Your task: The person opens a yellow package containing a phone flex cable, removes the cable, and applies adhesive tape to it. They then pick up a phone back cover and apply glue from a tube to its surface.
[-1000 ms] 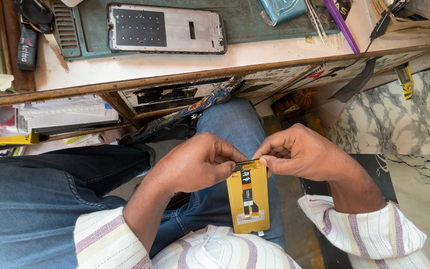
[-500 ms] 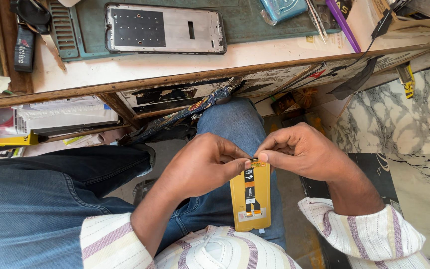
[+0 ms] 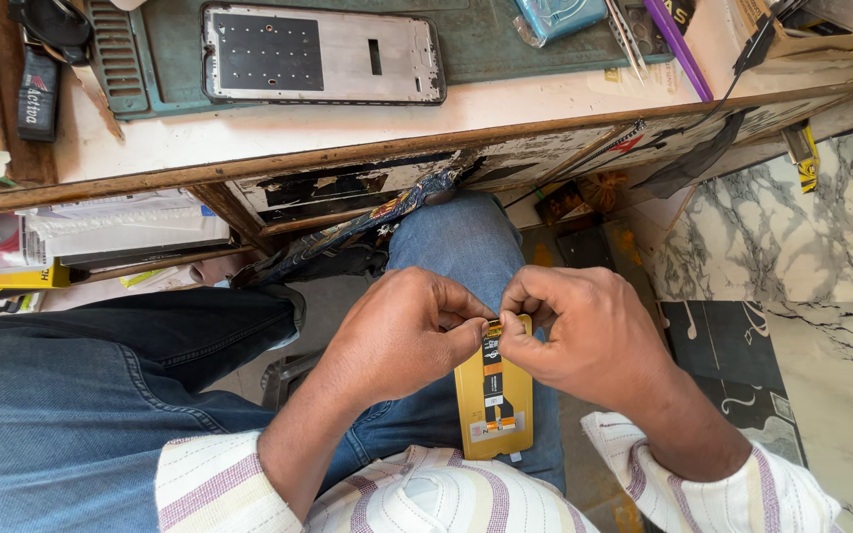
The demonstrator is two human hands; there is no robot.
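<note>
Pinching the top edge of a small yellow packet (image 3: 494, 395) with both hands over the lap; the left hand (image 3: 402, 336) has thumb and fingertips clamped on the top left corner, the right hand (image 3: 584, 331) grips the top right corner the same way, and the two sets of fingertips nearly touch each other. That packet hangs down from the fingers, upright, in front of the blue jeans (image 3: 101, 395), with an orange and black flex strip showing on its face; striped shirt cuffs sit at the bottom of the view. Up above on the workbench (image 3: 348, 133) lies a bare phone frame (image 3: 323, 54), flat on a green mat (image 3: 486, 59); tweezers (image 3: 629, 35) and a purple stick (image 3: 678, 44) lie just to its right, and a marble-look floor (image 3: 792, 247) is off to the right side.
</note>
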